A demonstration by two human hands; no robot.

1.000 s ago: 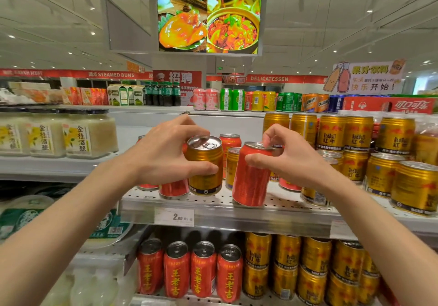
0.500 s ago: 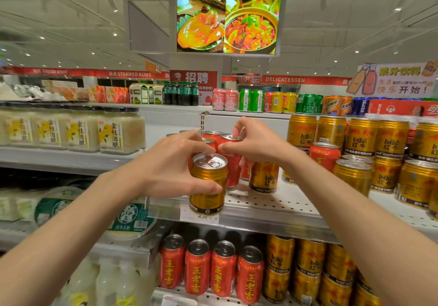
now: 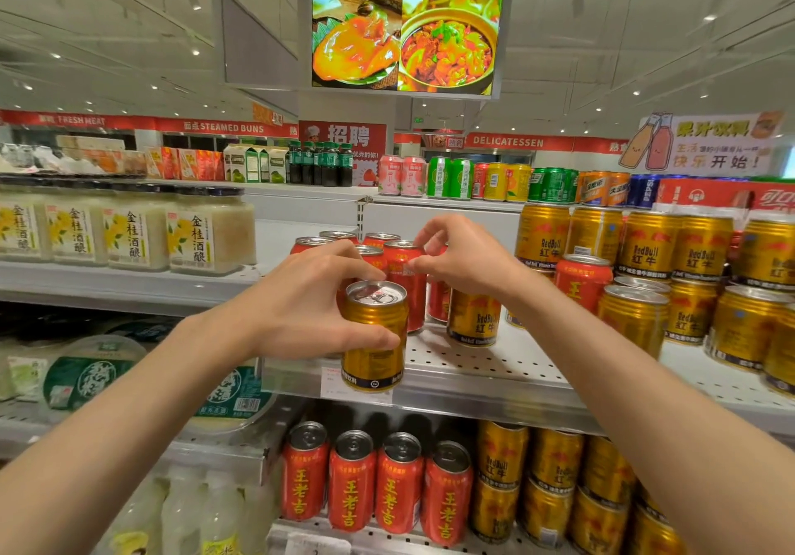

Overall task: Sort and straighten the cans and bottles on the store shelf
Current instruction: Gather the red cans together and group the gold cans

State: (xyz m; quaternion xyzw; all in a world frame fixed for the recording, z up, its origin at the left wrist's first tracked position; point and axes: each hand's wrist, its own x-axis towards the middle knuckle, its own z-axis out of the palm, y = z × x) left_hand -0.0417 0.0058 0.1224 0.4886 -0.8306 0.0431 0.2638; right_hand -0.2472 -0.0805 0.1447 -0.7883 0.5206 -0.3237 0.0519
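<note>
**A:** Start at the fingers. What did each hand have?

**B:** The left hand [image 3: 301, 318] had its thumb and fingers curled round a gold can [image 3: 373, 335], gripping it about the upper half of the wall and holding it in front of the shelf edge [image 3: 482, 387], clear of the perforated deck. The right hand [image 3: 462, 260] was further in, thumb and forefinger closing toward the rim of a red can [image 3: 404, 283] in the red cluster; whether they were actually pinching it or just touching, I couldn't tell.

**A:** How would you expect the gold can to handle?

**B:** By my guess, sealed and full, the pull tab sat flat, so fairly heavy for its size and stiff enough not to dent under a firm grip. The glossy ribbed metal looked a bit slippery, so wrapping the mid-wall seemed safer than pinching the top rim.

**A:** And its looks?

**B:** Short, gold, ribbed body with a dark band and small print at the base, silver lid.

**A:** Where would it belong?

**B:** Likely with the gold stacks [image 3: 645, 249] to the right; a stray red can [image 3: 580, 281] sat among those too.
</note>
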